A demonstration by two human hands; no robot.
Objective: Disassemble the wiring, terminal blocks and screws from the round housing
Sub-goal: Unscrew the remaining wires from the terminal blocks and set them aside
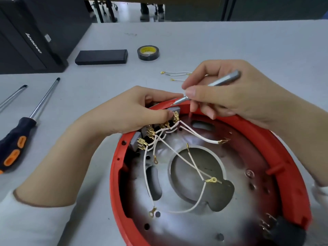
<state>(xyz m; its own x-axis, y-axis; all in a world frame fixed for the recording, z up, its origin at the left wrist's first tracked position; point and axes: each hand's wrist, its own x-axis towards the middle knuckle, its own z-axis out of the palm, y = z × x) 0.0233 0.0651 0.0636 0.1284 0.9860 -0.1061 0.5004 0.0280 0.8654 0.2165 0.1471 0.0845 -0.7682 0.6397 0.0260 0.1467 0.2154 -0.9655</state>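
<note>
Here, the left hand (pixel 134 110) is pinching a gray terminal block (pixel 174 110) at eleven o'clock on the red round housing (pixel 292 176) sitting on the tabletop (pixel 195 38); right hand (pixel 227 93) fingers are gripping a thin silver screwdriver (pixel 213 84).

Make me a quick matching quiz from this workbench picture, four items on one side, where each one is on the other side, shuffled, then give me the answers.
Things:
1. slim silver metal screwdriver
2. black roll of tape with a yellow core
3. black-and-orange-handled screwdriver
4. flat black rectangular box

Places:
A. lying on the grey table left of the round red housing
B. pinched in the right hand, tip at the housing's far rim
C. on the table beside the black computer tower
D. on the table just right of the flat box

Pairs: 1-B, 2-D, 3-A, 4-C
</note>
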